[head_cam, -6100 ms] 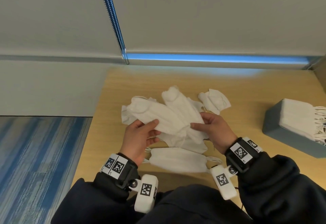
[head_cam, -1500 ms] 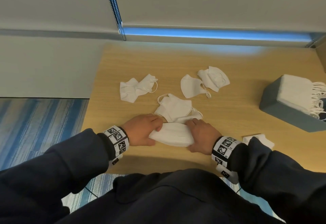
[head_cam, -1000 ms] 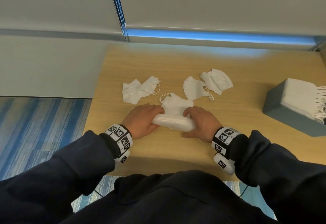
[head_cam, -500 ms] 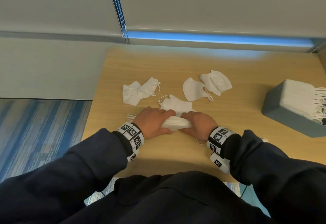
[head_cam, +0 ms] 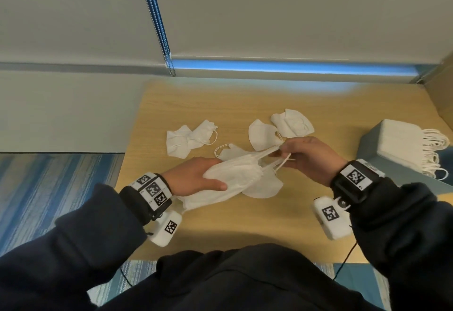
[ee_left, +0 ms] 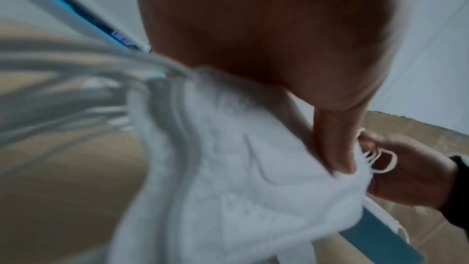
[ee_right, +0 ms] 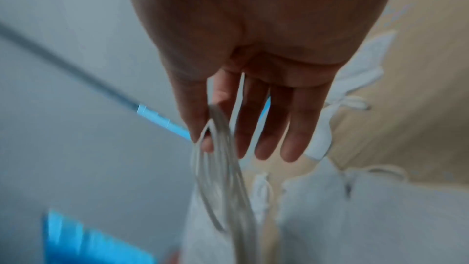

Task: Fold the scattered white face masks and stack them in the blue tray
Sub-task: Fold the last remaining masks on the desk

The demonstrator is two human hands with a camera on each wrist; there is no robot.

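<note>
From the head view, the left hand (head_cam: 196, 178) gripped a bunch of folded masks (head_cam: 232, 176) above the table (head_cam: 245, 227), while the right hand (head_cam: 308, 158) pinched their ear loops (head_cam: 274, 161); the blue tray (head_cam: 372, 149) sat well to the right, already stacked. The loops could snag or the bunch fan apart if pulled hard.

The left wrist view alone showed the thumb (ee_left: 332, 148) pressed into the fabric.

The right wrist view alone showed thumb and forefinger closed on the loops, other fingers (ee_right: 291, 127) straight.

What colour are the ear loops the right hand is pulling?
White, like the mask; the ear loops show best in the head view.
</note>
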